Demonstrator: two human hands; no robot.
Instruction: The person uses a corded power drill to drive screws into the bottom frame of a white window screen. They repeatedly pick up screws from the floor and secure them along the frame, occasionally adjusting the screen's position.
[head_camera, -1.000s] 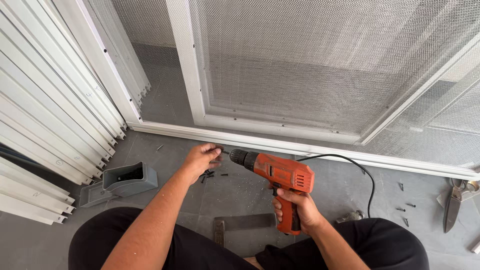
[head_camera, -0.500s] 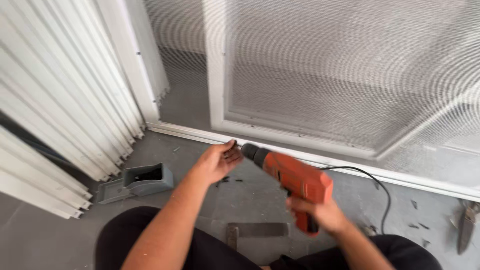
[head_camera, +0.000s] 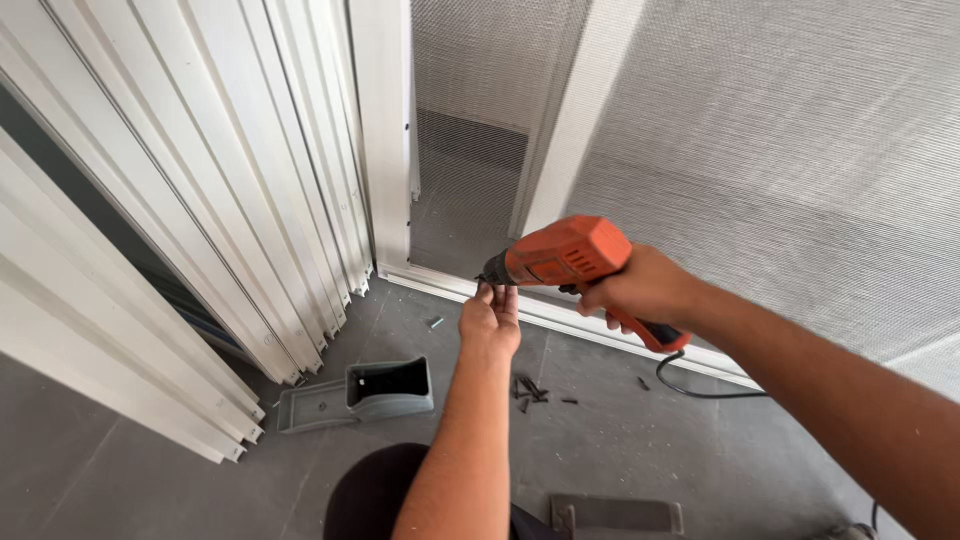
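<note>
My right hand (head_camera: 643, 291) grips an orange corded drill (head_camera: 562, 252), its nose pointing left toward the bottom rail of a white mesh-screen frame (head_camera: 386, 150). My left hand (head_camera: 489, 322) is raised under the drill's tip, fingertips pinched at the bit; a screw there is too small to make out. Below the left hand a small pile of dark screws (head_camera: 531, 390) lies on the grey floor.
White aluminium profiles (head_camera: 180, 220) lean in a stack at the left. A grey plastic bracket part (head_camera: 360, 392) lies on the floor near my knee. The drill's black cord (head_camera: 700, 388) loops at the right. A flat metal plate (head_camera: 612, 514) lies at the bottom edge.
The view has swung left and closer to the frame's corner. Both hands lifted with the drill, and my left hand's fingers now meet the drill's tip.
</note>
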